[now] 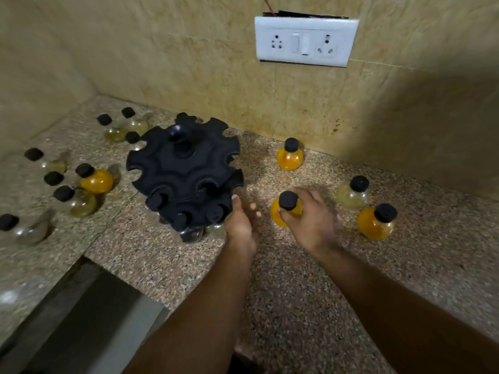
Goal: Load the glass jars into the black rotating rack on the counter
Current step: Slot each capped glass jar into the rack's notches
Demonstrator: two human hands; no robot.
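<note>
Right hand: the right hand (pixel 310 222) has its fingers wrapped around an orange jar (pixel 286 214), just under the black cap (pixel 288 200). The picture is a bit blurry there.
Left hand: the left hand (pixel 240 225) touches the edge of the black rack (pixel 186 171). Its fingers are spread, holding nothing.
Rack: it stands on the counter (pixel 297 292). Some lower slots already hold jars by the neck. The upper slots look empty.
Other jars: many wait on the counter on both sides, such as one near the wall (pixel 289 155).
How to do it well: the left hand should keep the rack from turning. The right hand should slide the jar's neck straight into an open slot so the cap rests on top.
Watch out: the jar is round glass and could slip.
</note>
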